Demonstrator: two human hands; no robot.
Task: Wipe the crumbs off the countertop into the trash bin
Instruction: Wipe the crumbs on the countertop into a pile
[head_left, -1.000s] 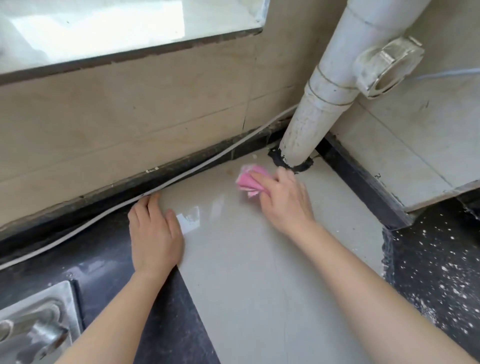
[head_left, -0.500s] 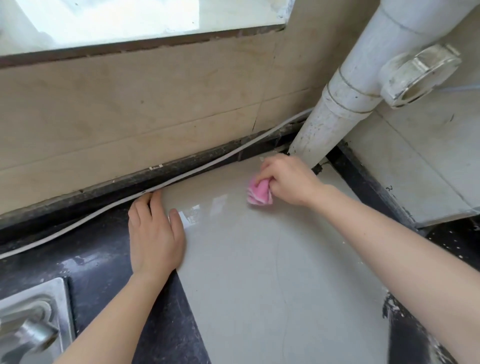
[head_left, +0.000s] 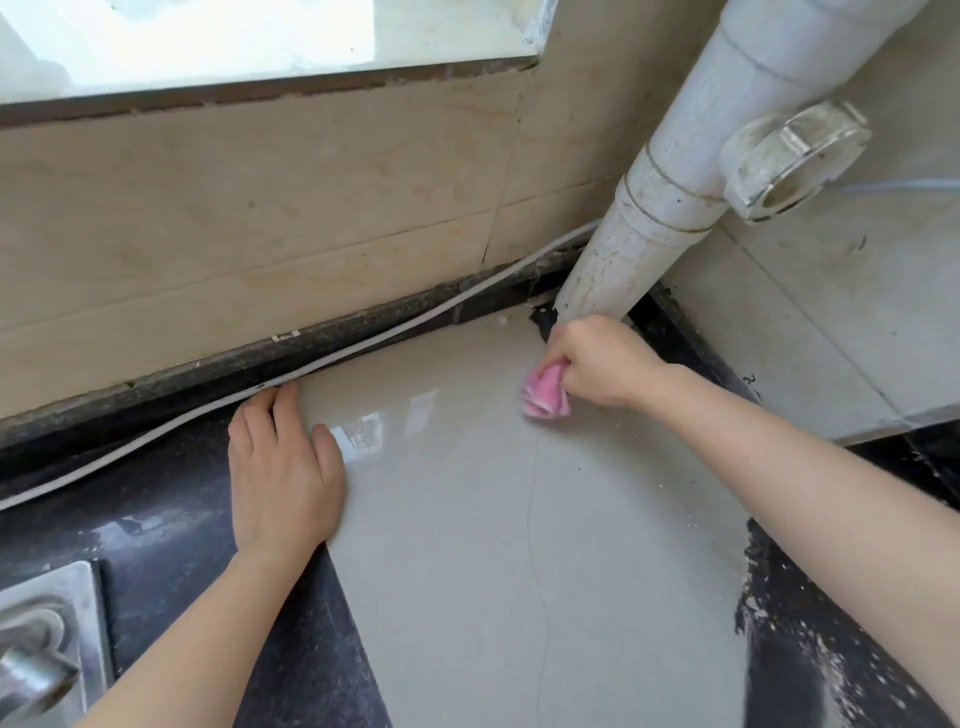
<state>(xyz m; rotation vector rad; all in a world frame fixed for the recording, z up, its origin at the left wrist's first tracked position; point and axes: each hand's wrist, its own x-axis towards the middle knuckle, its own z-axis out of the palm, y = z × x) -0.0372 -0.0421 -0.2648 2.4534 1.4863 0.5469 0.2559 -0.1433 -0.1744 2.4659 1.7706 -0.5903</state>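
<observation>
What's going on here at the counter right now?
A person is wiping the countertop. The right hand grips a bunched pink cloth and presses it on the pale glossy slab, right by the foot of the white pipe in the corner. The left hand lies flat, open, at the slab's left edge, beside the white cable. Crumbs and specks still show along the slab's right side. No trash bin is in view.

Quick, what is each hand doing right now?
Left hand: open, flat on the countertop, holding nothing.
Right hand: closed, its grip bunched around the pink cloth by the white pipe.
</observation>
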